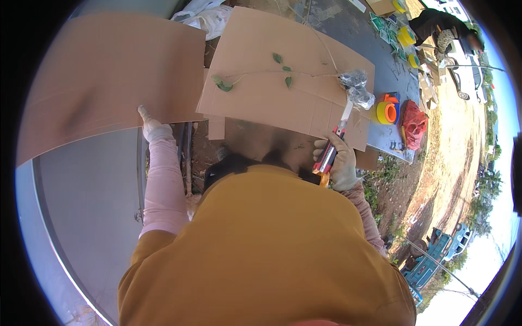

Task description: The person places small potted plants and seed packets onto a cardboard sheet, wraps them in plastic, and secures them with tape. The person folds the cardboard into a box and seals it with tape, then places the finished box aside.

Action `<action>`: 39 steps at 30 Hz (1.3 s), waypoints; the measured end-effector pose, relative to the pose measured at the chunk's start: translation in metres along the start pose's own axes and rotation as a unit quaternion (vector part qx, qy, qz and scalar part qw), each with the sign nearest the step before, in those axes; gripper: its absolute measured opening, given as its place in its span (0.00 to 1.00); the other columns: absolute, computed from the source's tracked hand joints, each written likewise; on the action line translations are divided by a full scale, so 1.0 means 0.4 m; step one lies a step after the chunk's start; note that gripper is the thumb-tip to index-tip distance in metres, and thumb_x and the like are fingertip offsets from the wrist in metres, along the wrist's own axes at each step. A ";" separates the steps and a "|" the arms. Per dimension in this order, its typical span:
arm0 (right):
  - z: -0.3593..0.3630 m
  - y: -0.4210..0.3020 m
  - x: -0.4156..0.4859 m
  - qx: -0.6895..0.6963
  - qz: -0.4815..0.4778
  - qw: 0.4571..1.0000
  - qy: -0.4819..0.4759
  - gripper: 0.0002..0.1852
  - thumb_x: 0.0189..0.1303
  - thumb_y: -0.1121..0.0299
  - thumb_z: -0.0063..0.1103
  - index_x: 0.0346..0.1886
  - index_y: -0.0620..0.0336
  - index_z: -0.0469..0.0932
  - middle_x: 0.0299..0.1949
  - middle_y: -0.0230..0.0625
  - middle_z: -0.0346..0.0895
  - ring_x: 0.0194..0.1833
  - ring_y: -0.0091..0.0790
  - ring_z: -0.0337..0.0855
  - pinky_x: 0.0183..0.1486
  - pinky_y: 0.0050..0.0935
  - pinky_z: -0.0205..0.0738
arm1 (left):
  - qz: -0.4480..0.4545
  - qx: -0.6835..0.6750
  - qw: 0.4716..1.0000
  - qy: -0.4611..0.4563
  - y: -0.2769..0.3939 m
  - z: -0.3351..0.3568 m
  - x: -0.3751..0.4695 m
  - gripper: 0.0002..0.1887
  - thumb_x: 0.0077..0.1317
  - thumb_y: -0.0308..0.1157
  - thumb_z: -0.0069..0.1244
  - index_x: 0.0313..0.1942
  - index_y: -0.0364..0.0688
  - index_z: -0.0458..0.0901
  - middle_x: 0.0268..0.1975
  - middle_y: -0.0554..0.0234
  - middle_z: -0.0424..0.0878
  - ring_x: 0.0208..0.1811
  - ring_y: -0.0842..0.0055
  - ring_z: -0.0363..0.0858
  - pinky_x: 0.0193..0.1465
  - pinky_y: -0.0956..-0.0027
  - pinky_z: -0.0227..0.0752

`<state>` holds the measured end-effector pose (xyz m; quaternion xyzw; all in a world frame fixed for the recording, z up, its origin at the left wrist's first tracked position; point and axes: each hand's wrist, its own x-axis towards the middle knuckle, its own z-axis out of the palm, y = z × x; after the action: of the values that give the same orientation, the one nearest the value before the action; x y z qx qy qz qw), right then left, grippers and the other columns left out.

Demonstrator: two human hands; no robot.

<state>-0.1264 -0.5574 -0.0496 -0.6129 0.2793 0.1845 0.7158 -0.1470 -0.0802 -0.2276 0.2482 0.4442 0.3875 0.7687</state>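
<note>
My left hand (pixel 155 127), in a pale work glove, is at the lower edge of a large cardboard sheet (pixel 122 69) at the left; its thumb or a finger lies on the face, the other fingers are hidden. My right hand (pixel 342 161), gloved too, grips a red and black utility knife (pixel 328 153) with its blade out, pointing up. Before me a second cardboard sheet (pixel 261 45) bears a thin leafy plant stem (pixel 265 72). The stem's right end is wrapped in clear plastic film (pixel 357 89), just beyond the blade tip.
On the grey table (pixel 350 32) stand a tape dispenser with yellow tape (pixel 387 112), a red plastic bag (pixel 414 124), several yellow tape rolls (pixel 406 36) and green packets (pixel 379 24). Another person (pixel 438 28) bends at its far right. White plastic bags (pixel 206 18) lie behind the sheets.
</note>
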 end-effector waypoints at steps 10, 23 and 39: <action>-0.497 -0.035 0.221 0.064 -0.123 0.982 0.128 0.17 0.73 0.64 0.58 0.57 0.66 0.78 0.41 0.48 0.85 0.36 0.42 0.87 0.36 0.40 0.85 | 0.013 0.401 0.869 0.290 -0.015 -0.084 -0.065 0.31 0.69 0.43 0.62 0.65 0.30 0.75 0.59 0.52 0.84 0.58 0.62 0.84 0.57 0.61 0.83; -0.797 -0.184 0.605 -0.239 -0.140 0.901 0.334 0.19 0.70 0.64 0.60 0.59 0.63 0.78 0.51 0.41 0.82 0.43 0.42 0.86 0.46 0.40 0.83 | 0.262 0.664 0.643 -0.278 -0.137 0.261 -0.330 0.34 0.61 0.33 0.65 0.69 0.50 0.78 0.74 0.51 0.73 0.74 0.65 0.69 0.75 0.66 0.65; -0.308 0.141 0.405 -0.724 -0.433 0.535 0.055 0.47 0.45 0.63 0.70 0.76 0.41 0.67 0.75 0.45 0.63 0.77 0.56 0.57 0.78 0.65 0.46 | 0.176 0.723 0.648 -0.163 -0.202 0.277 -0.281 0.21 0.58 0.49 0.69 0.45 0.44 0.92 0.43 0.58 0.91 0.45 0.70 0.88 0.54 0.68 0.78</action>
<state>-0.0561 -0.6805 -0.2060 -0.9767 -0.2100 -0.0431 0.0036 -0.0539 -0.2225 -0.1776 0.8580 0.3989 0.0247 0.3226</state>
